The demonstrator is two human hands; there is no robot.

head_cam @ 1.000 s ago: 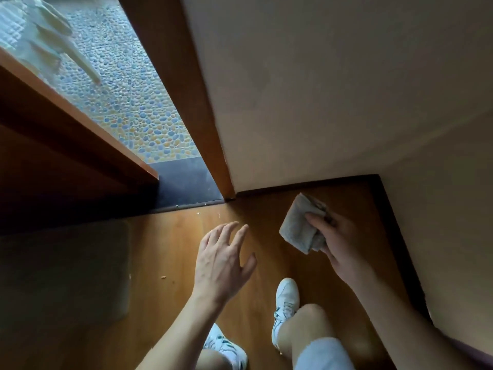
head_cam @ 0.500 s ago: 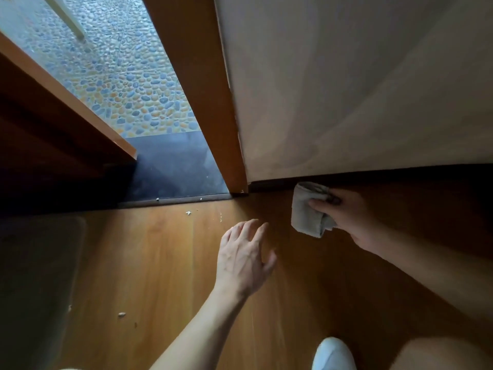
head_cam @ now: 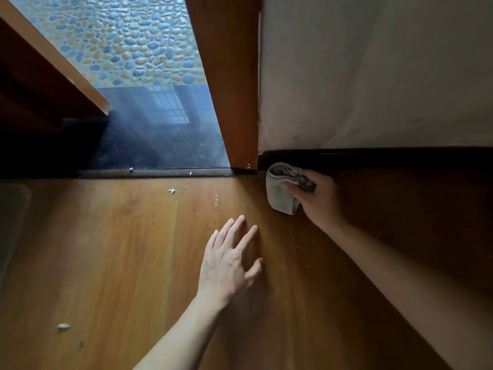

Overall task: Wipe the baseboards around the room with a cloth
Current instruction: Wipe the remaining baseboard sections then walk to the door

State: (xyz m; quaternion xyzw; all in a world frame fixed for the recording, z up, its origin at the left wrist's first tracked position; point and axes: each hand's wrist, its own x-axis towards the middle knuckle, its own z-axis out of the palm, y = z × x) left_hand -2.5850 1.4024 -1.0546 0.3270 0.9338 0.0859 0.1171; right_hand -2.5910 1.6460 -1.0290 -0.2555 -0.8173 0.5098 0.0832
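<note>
A dark baseboard runs along the foot of the pale wall, starting at the wooden door frame. My right hand grips a folded grey cloth, and the cloth's upper edge touches the baseboard's left end beside the frame. My left hand hovers low over the wooden floor with its fingers spread and straight, holding nothing; I cannot tell whether it touches the boards.
A dark glossy threshold and a pebble-patterned floor lie beyond the doorway. An open wooden door stands at the left. Small crumbs and scraps dot the wooden floor, one scrap at lower left.
My view has dropped closer to the floor. My right hand has carried the cloth up to the baseboard's left end by the door frame. My left hand stays spread over the floor.
</note>
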